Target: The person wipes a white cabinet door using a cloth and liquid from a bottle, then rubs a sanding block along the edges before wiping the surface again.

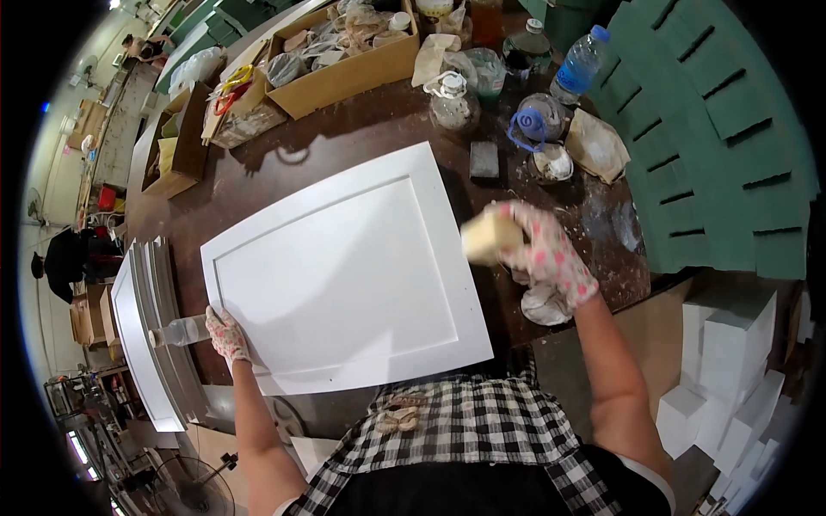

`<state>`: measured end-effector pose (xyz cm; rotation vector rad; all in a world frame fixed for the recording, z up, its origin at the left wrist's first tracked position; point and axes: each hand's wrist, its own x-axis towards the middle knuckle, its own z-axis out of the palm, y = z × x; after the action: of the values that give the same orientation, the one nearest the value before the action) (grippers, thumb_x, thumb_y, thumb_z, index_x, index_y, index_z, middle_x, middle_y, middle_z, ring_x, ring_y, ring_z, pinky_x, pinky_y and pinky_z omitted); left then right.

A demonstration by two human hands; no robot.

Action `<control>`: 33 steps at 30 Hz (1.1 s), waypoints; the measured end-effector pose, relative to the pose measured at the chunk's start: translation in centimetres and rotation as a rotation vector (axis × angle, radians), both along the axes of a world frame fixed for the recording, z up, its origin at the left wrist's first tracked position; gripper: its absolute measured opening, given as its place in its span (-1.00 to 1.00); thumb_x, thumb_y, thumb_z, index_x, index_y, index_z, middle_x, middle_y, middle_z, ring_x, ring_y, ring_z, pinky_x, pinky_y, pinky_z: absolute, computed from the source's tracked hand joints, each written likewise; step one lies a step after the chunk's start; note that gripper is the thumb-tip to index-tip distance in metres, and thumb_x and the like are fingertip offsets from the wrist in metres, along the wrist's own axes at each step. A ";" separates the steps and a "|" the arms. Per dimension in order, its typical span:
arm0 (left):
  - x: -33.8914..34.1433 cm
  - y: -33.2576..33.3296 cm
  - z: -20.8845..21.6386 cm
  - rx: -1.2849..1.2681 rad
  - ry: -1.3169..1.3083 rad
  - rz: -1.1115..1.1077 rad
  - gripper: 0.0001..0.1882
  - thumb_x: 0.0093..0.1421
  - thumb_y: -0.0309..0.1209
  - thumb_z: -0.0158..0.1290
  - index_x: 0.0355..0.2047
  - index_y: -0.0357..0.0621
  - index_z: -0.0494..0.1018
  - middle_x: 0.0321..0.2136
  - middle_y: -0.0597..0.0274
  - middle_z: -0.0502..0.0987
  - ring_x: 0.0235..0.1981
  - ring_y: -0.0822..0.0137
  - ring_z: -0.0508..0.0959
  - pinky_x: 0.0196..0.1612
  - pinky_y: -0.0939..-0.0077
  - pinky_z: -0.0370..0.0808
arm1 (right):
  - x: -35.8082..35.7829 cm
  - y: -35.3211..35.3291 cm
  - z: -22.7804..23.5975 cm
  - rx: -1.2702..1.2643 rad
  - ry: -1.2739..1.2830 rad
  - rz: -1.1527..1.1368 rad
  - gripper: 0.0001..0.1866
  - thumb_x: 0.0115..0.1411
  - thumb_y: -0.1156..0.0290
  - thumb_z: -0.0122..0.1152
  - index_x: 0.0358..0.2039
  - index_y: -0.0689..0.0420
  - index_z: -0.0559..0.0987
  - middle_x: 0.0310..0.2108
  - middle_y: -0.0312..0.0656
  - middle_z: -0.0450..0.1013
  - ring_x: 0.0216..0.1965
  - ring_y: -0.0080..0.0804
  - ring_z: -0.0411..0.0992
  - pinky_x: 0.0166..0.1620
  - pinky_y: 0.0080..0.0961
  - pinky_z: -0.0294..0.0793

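Nearest the wearer, the white panel [344, 267] lies face up on the brown desk [361, 125], its recessed field bordered by a raised frame. At its left edge, toward the near corner, rests the gloved left hand [227, 334]; whether its fingers close under the rim cannot be told. A clear bottle [185, 331] lies just left of the panel.

Off the panel's right edge, a crumpled white cloth [545, 304] sits below the gloved right hand [546, 254], which grips 1 pale yellow block [490, 238], blurred; contact with the panel cannot be confirmed.

Assessment: panel likely stiff, moderately light, smooth and slippery, its finish prone to scratches; best held by 2 opposite frame edges. Block appears light, somewhat soft; best pinched by its sides.

Beyond the panel's far right corner: 1 dark grey block [483, 161]. Farther, past its far edge: 1 filled cardboard box [344, 83].
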<state>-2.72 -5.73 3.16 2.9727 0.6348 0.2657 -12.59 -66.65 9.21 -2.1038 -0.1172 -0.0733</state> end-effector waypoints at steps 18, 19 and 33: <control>1.0 0.0 -0.6 0.038 0.007 -0.035 -0.45 0.31 -0.12 -0.17 0.19 -0.22 0.23 0.15 -0.08 0.31 0.14 0.00 0.34 0.16 0.26 0.28 | -9.5 4.1 1.2 0.209 0.281 -0.155 -0.56 0.01 0.46 0.30 -0.05 0.12 0.47 -0.22 -0.13 0.51 -0.22 -0.34 0.50 -0.19 -0.42 0.48; 1.1 0.0 -0.7 0.025 0.010 -0.032 -0.44 0.31 -0.11 -0.17 0.19 -0.22 0.23 0.15 -0.08 0.31 0.14 -0.01 0.35 0.16 0.26 0.29 | -9.8 4.6 0.6 0.211 0.273 -0.159 -0.56 0.00 0.45 0.31 -0.05 0.12 0.46 -0.21 -0.12 0.51 -0.21 -0.33 0.50 -0.18 -0.41 0.48; 0.4 2.0 -2.2 0.005 -0.051 -0.249 -0.47 0.28 -0.29 -0.10 0.18 -0.37 0.20 0.11 -0.17 0.32 0.15 -0.03 0.33 0.19 0.27 0.26 | -18.2 6.5 1.3 0.068 0.420 -0.181 -0.53 -0.05 0.48 0.37 -0.07 0.21 0.50 -0.25 -0.19 0.52 -0.32 -0.46 0.47 -0.23 -0.52 0.47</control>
<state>-2.30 -3.68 0.95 2.9973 0.2546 0.3210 -30.74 -60.17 10.51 -2.0122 0.3231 0.2521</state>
